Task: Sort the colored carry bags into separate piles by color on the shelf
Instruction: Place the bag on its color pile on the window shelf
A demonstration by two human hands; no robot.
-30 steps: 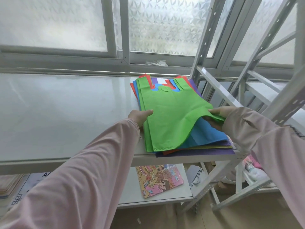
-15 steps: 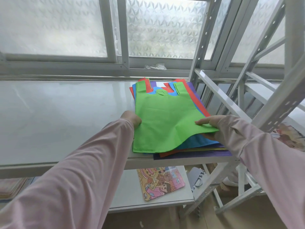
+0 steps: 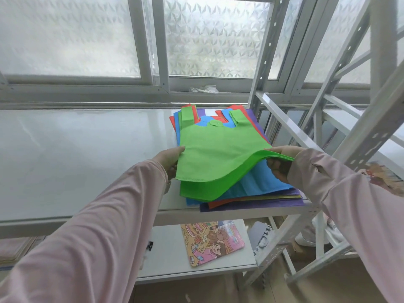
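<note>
Lifting now: both hands, left [image 3: 169,158] and right [image 3: 282,164], fingers pinching the green bags [image 3: 216,156], have raised their near edge off the pile [image 3: 258,193] since a moment ago, so green's probably first to go across the shelf [image 3: 76,149].

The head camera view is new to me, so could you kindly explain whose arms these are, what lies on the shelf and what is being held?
No machine here: a person wears the camera on their head, so it looks down at their own arms in pink sleeves. The left hand and right hand each grip a side of the green bags, lifting their near edge off a mixed stack on the white shelf. Under them lie blue bags, then red, yellow and purple layers. A cartoon-printed bag rests on the lower shelf.
</note>
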